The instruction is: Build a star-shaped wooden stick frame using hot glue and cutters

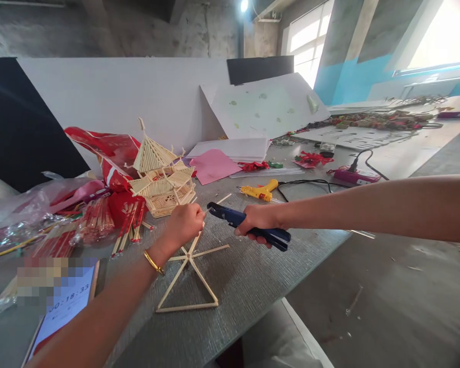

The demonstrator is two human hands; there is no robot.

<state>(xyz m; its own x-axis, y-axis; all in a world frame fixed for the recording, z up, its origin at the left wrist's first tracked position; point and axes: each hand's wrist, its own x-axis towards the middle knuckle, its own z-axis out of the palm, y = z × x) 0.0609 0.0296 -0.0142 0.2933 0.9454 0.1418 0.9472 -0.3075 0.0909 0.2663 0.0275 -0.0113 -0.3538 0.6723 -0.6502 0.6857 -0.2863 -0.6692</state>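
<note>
My left hand [186,223], closed in a pinch, holds a thin wooden stick [224,198] that points up and right past the tool's jaws. My right hand [258,224] is wrapped round the handles of a dark blue plier-like cutter [230,214], whose jaws are at the stick close to my left fingers. Below my left hand lies a flat frame of sticks [187,308], with spokes meeting at a hub and one triangle closed; my hand hides its upper part. Behind stands a small stick-built pavilion model [163,179] with a pointed roof.
A yellow glue gun [261,190] lies behind the cutter, near a purple power block [356,175]. Bundled sticks [94,222] and plastic wrapping [19,204] lie at left, beside a phone [67,306] showing a timer. Pink paper [214,166] lies behind. The table edge runs along the right.
</note>
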